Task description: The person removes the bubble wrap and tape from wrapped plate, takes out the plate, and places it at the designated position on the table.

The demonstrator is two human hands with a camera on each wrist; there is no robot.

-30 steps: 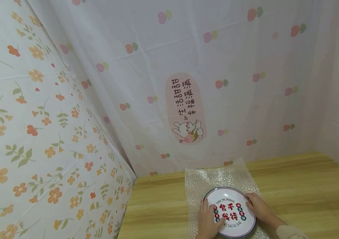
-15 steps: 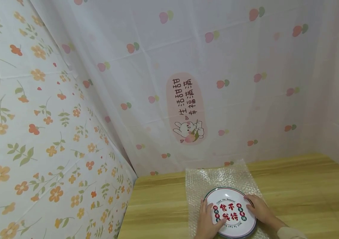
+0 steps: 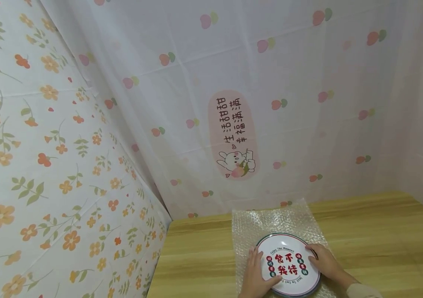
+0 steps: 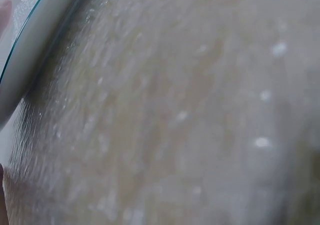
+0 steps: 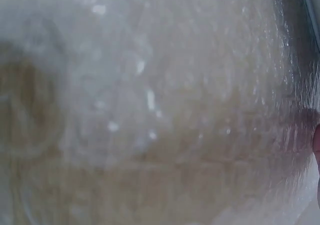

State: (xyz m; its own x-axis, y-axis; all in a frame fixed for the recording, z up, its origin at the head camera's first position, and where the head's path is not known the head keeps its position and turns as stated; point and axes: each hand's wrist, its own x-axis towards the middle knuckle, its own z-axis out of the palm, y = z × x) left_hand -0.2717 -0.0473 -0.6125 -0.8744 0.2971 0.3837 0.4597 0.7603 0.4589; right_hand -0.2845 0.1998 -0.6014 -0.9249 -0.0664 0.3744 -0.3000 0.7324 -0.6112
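A round white plate [image 3: 287,263] with a dark green rim, a thin red line and red Chinese characters lies face up on a sheet of bubble wrap [image 3: 267,219]. My left hand [image 3: 255,275] holds the plate's left edge, fingers along the rim and thumb over the face. On the opposite edge, my right hand [image 3: 326,261] grips the rim. In the left wrist view the plate's pale outer side [image 4: 35,45] rises above the wrap. Only a bit of a finger [image 5: 317,140] shows at the border of the right wrist view, with blurred bubble wrap [image 5: 200,85] filling most of it.
The wrap lies on a wood-grain table [image 3: 196,248]. Behind the table hangs a white curtain [image 3: 181,99] with heart prints and a pink rabbit patch. A flower-patterned cloth [image 3: 58,174] closes off the left side.
The left hand has shifted slightly along the rim, its fingers now nearer the plate's outer edge. The plate and right hand stay nearly in place. The head view has drifted a little.
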